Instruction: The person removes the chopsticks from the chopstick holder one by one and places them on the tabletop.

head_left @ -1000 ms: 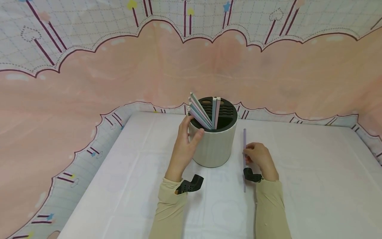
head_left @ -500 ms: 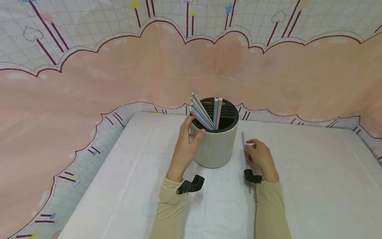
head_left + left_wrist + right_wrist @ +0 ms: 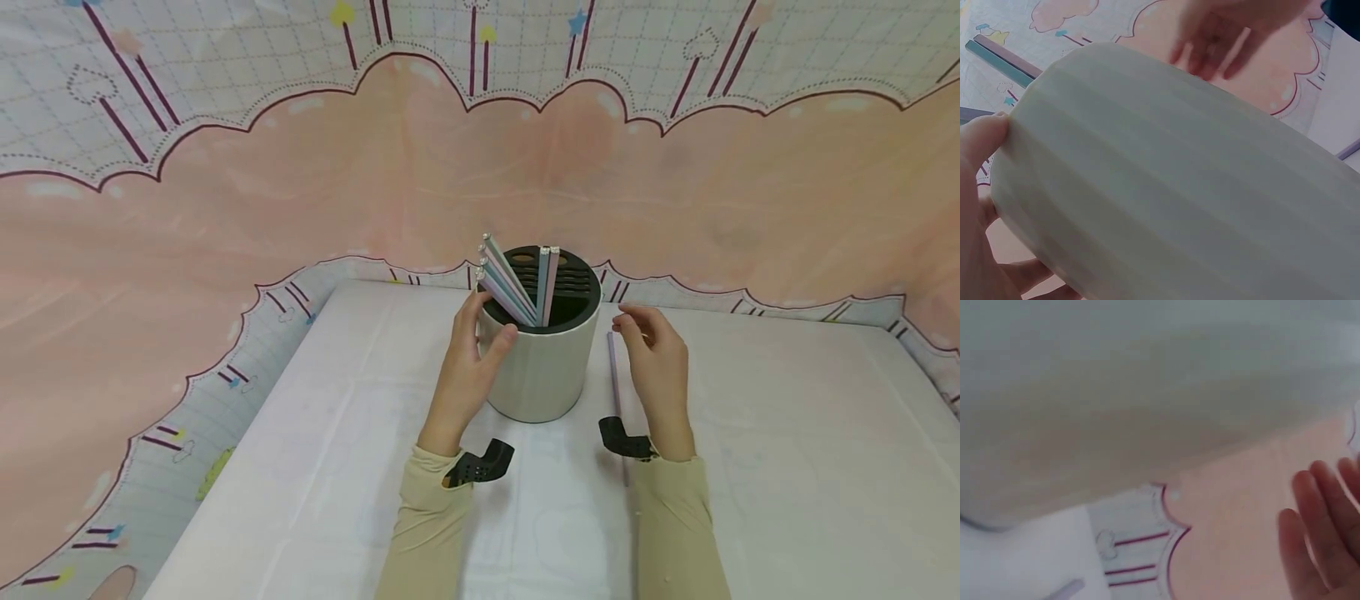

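So the left hand [image 3: 461,367] has a grip on a tall off-white cylindrical pen holder with a ribbed side [image 3: 536,375], up near the rim, thumb on the front and fingers round the left side. The holder stands upright on a white-covered table [image 3: 375,375], a bit right of centre in the head view. It's got a black plastic slotted top [image 3: 576,293], and a bunch of slim pastel sticks [image 3: 506,283], looks like four, poke out of the big front compartment, tilted left past the rim. A pair of blue and pink sticks [image 3: 547,287] in there stands nearly straight up. Over on the right, the right hand [image 3: 656,367] is just beside the holder with nothing in it; in its own wrist view the fingers are loosely extended and apart from the holder. A slim light-purple stick [image 3: 616,383] lies on the table between that hand and the holder, partly blocked in the head view by the black wrist camera mount [image 3: 626,440]. The left wrist wears a similar black mount [image 3: 480,462], and both sleeves are beige. Behind it all hangs a peach and white grid-print fabric backdrop [image 3: 525,192] with scalloped edges and little stars. The right wrist view is pretty blurry, fyi.
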Demonstrator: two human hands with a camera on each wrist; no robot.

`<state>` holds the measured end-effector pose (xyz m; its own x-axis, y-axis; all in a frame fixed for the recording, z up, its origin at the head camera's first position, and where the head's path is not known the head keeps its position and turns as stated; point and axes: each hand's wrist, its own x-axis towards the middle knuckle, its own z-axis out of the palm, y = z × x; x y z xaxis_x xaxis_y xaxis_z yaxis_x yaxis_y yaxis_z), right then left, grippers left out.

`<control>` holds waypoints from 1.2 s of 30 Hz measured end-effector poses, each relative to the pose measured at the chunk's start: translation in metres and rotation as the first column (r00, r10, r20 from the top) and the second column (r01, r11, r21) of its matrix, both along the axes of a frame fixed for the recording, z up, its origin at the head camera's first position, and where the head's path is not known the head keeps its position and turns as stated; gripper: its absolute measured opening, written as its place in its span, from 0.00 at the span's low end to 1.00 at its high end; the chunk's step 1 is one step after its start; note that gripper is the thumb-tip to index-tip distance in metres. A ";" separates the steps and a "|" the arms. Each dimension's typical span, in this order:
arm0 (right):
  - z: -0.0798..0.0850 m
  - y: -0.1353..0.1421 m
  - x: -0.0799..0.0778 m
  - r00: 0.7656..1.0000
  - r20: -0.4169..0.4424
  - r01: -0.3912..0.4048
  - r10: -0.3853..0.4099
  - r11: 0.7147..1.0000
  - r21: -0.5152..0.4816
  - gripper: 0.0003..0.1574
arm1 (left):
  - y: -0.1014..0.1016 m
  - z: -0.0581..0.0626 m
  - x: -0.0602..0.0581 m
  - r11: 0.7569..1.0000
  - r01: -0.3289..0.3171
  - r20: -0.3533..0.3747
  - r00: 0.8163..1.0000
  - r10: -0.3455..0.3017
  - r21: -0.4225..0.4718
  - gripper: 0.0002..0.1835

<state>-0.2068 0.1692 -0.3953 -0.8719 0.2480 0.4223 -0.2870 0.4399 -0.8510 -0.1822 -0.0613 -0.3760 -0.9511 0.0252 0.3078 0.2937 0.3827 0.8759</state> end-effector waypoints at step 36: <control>0.040 -0.078 0.041 0.930 -0.281 -0.086 0.237 0.884 0.459 0.19 | -0.003 -0.001 0.007 1.000 0.006 -0.035 0.999 -0.005 0.019 0.30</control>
